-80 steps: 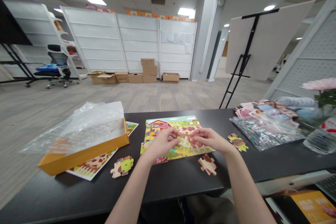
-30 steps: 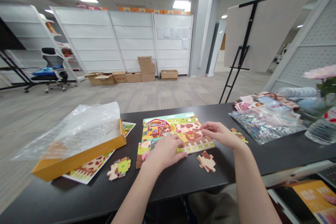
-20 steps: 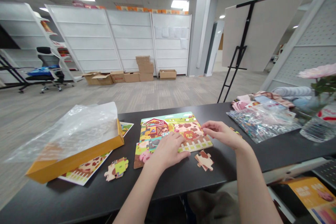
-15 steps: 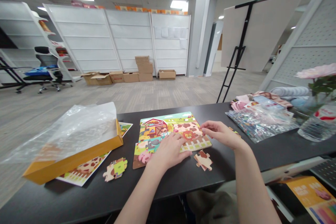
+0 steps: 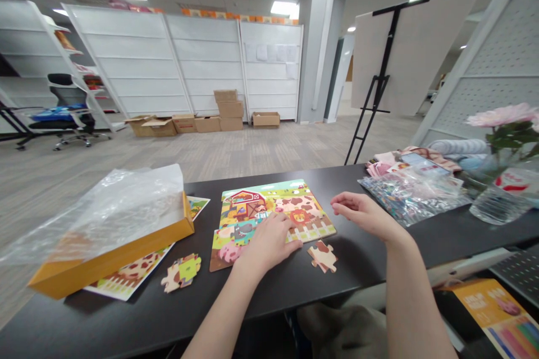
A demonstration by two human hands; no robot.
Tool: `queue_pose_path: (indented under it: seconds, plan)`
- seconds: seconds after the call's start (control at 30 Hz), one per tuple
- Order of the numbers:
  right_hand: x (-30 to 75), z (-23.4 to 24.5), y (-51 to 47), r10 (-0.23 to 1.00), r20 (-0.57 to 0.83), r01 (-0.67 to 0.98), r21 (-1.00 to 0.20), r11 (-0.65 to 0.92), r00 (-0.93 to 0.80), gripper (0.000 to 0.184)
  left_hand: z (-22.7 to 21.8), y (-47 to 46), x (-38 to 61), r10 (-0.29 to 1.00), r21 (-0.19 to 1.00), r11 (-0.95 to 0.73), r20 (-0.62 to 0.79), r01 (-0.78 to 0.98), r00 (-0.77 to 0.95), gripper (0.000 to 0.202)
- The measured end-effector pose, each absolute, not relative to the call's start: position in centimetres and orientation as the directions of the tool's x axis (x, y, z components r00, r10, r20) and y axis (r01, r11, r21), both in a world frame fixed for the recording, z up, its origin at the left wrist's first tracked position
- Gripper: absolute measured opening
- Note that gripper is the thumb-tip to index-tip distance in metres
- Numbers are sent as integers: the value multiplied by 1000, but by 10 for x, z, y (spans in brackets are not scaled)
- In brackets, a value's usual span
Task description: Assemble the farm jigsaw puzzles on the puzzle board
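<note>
A farm-scene jigsaw puzzle (image 5: 290, 196) lies on the black table, with a barn, a lion and a pink pig showing. Its lower left part sticks out beyond the rest. My left hand (image 5: 272, 238) rests on the puzzle's lower middle, fingers spread and palm down, covering part of the picture. Just off the puzzle's right edge, my right hand (image 5: 364, 214) hovers with loosely bent fingers and nothing visible in them. A brown-and-cream puzzle piece (image 5: 323, 256) lies below the puzzle's lower right edge. Several loose puzzle pieces (image 5: 182, 273) overlap to the left.
On the left, a yellow box (image 5: 122, 247) with clear plastic film (image 5: 126, 202) sits over a printed farm picture (image 5: 130, 283). To the right are a filled plastic bag (image 5: 412, 196), a water bottle (image 5: 505, 196) and pink flowers (image 5: 501, 116). An easel (image 5: 381, 84) stands beyond the table.
My right hand has moved right, away from the puzzle's edge. My left hand stays on the puzzle. The whole view has shifted slightly.
</note>
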State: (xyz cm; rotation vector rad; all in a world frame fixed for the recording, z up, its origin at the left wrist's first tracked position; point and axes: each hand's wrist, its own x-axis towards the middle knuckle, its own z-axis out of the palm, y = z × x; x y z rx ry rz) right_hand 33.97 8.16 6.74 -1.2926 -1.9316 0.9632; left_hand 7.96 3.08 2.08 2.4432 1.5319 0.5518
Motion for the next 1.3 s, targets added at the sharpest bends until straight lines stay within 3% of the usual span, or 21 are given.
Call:
queue_pose_path:
  seconds: [0.17, 0.37, 0.6, 0.77, 0.87, 0.97, 1.13, 1.3]
  plan:
    - [351, 67, 81, 956, 152, 547, -793, 270, -251, 34, 25, 30, 82, 910, 354, -414, 183, 839, 372, 34]
    - [381, 70, 76, 990, 131, 660, -739, 136, -58, 31, 27, 29, 84, 906, 333, -422, 190, 843, 378, 35]
    - [424, 62, 83, 959, 185, 895, -430, -117, 214, 24, 23, 27, 86, 908, 310, -414, 211, 856, 362, 29]
    - [421, 59, 78, 999, 27, 911, -412, -27, 41, 30, 20, 29, 88, 900, 294, -426, 231, 856, 369, 25]
    - [397, 64, 69, 980, -62, 872, -470, 136, -187, 31, 23, 28, 88, 902, 275, -422, 223, 864, 369, 26]
    - [371, 70, 63, 949, -68, 819, -527, 229, -309, 35, 31, 23, 90, 887, 270, -451, 240, 851, 395, 30]
    - [356, 65, 66, 952, -51, 824, -516, 234, -302, 33, 47, 8, 107, 786, 395, -611, 204, 686, 583, 32]
    - [363, 59, 70, 963, 0, 824, -516, 232, -271, 29, 51, -4, 130, 806, 286, -586, 106, 758, 582, 40]
